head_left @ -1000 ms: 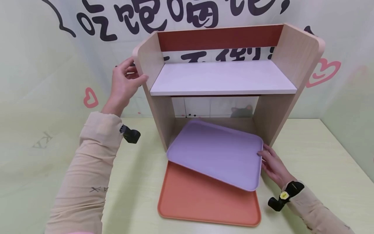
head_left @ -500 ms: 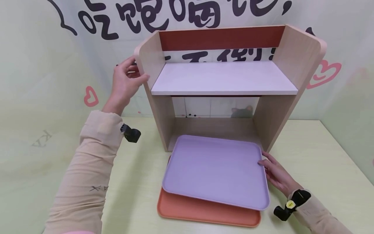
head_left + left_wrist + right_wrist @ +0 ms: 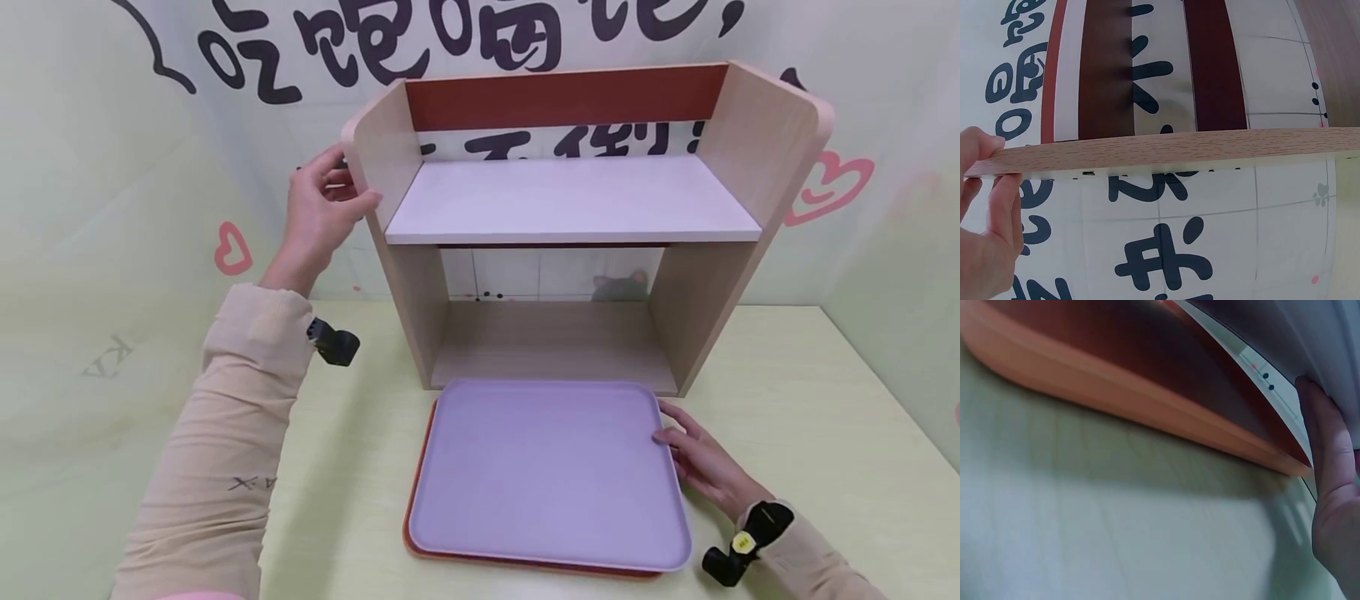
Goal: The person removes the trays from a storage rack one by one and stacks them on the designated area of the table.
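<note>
My right hand (image 3: 708, 462) pinches the right edge of a purple tray (image 3: 547, 475), thumb on top and fingers beneath. That tray lies over an orange tray (image 3: 412, 533), of which only a strip at the left and front shows from above. In the right wrist view the purple tray's underside (image 3: 1297, 337) is tilted above the orange tray (image 3: 1116, 394), with a gap between them on this side. At the upper left, my left hand (image 3: 322, 212) grips the left side panel (image 3: 1166, 149) of a small wooden shelf (image 3: 577, 200), thumb on one face and fingers on the other.
The shelf stands on a pale wood-grain table (image 3: 810, 400), just behind the trays. Its white middle board (image 3: 577, 200) and lower floor (image 3: 555, 342) are in view. Behind it hangs a printed wall cloth (image 3: 247, 158) with black characters and pink hearts.
The purple tray has come out of the shelf's lower compartment toward me and straightened over the orange tray, in my right hand's hold. My left hand has stayed on the side panel.
</note>
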`<state>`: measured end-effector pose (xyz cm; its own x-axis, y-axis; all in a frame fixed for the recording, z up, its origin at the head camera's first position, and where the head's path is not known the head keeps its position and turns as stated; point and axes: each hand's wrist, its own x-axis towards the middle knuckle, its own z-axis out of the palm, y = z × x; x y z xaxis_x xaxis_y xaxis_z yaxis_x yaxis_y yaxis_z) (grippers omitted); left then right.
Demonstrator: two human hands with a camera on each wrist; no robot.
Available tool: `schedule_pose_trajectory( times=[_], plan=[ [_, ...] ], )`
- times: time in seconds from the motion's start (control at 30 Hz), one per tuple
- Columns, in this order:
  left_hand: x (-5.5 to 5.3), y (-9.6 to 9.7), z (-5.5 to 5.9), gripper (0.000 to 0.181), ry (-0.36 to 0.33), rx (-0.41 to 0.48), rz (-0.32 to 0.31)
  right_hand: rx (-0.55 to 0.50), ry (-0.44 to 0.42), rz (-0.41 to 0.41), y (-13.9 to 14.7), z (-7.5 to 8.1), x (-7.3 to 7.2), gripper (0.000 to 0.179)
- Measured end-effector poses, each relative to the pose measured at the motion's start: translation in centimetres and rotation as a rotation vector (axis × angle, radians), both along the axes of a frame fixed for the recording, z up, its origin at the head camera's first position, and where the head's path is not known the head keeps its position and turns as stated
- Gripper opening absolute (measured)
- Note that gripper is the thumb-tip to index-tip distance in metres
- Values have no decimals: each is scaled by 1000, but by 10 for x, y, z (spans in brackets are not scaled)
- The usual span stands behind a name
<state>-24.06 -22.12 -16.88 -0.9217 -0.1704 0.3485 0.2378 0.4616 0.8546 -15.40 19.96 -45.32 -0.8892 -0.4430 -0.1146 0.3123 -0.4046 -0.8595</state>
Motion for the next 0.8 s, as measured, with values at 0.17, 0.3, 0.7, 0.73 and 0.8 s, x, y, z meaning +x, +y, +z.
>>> schedule_pose_trajectory(
  times=[0.17,0.3,0.7,0.73,0.8],
  plan=[
    [1,0,0,56,-2,-1,3,47,-1,-3,-6,-1,1,40],
    [1,0,0,56,-5,-4,5,65,-12,-17,-10,-1,1,39],
    [0,1,-1,55,1,-11,1,181,-72,-74,-18,5,1,40],
    [0,0,-1,55,2,-10,1,204,-74,-78,-19,6,0,41],
    [0,0,-1,55,2,-9,1,249,-71,-82,-20,7,0,47]
  ],
)
